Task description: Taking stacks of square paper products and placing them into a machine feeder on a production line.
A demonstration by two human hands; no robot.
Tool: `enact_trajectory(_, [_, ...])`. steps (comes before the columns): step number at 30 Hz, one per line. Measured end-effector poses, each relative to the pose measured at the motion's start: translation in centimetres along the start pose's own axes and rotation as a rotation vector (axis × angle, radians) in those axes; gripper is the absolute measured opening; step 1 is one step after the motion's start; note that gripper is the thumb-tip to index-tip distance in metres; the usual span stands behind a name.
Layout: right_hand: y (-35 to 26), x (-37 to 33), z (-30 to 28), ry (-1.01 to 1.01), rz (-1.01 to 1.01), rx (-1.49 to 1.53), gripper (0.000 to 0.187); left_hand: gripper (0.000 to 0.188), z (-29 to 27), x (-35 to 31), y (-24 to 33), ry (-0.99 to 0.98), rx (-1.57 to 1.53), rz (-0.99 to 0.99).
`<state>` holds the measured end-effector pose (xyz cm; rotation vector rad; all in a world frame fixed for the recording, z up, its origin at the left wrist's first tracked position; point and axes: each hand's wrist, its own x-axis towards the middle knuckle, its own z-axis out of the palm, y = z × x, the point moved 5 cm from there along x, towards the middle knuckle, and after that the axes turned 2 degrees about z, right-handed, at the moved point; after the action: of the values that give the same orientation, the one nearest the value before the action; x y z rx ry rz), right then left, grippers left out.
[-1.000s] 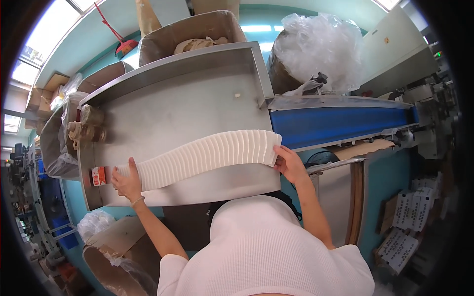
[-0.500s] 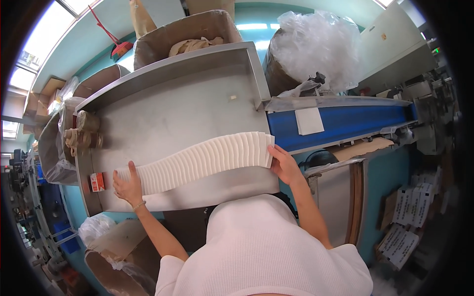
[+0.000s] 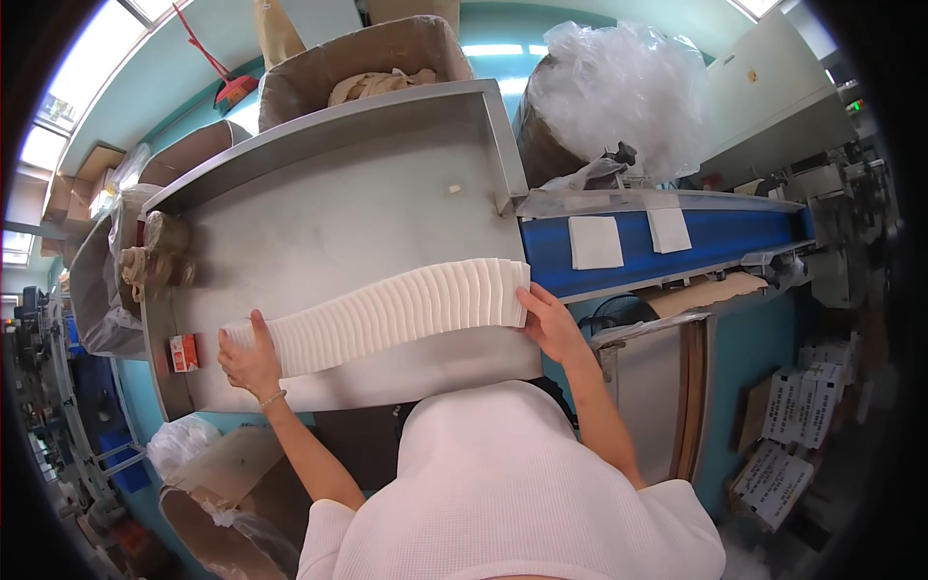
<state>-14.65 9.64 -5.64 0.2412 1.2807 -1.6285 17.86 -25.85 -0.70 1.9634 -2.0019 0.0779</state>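
A long overlapping row of thin white squares point(image 3: 396, 311) lies in a gentle curve along the near part of a steel table point(image 3: 319, 227). They look like folded napkins or flat packets; I cannot tell which. My left hand point(image 3: 251, 362) is closed around the row's left end, thumb raised along its far side. At the right end, my right hand point(image 3: 553, 325) grips the last squares, fingers partly hidden behind them. Beside that end, two more white squares, a nearer one point(image 3: 596, 243) and a farther one point(image 3: 669, 230), lie flat on a blue conveyor belt point(image 3: 739, 227).
A raised steel rim point(image 3: 319, 121) edges the table's far side. A small red-and-white box point(image 3: 184, 354) and brown jars point(image 3: 166, 253) stand at its left. Beyond are a cardboard carton point(image 3: 362, 58) and a bag of clear plastic point(image 3: 628, 92). A dark fan point(image 3: 619, 311) sits below the belt.
A second white square has come into view on the belt, and the first lies slightly nearer the table. Both hands keep their places on the row; the whole view has shifted slightly.
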Motion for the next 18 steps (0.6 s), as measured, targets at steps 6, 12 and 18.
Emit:
enact_trajectory(6, [0.8, -0.4, -2.2, -0.086, 0.129, -0.001, 0.034, 0.086, 0.0, -0.3, 0.2, 0.001, -0.012, 0.010])
enact_trajectory(12, [-1.3, 0.7, -3.9, 0.196, -0.185, 0.149, 0.034, 0.068, -1.1, 1.4, -0.5, 0.001, -0.146, 0.072])
enact_trajectory(18, [-1.4, 1.1, 1.0, 0.045, -0.230, -0.367, 0.033, 0.059, -0.4, 1.9, -1.4, 0.042, -0.236, 0.126])
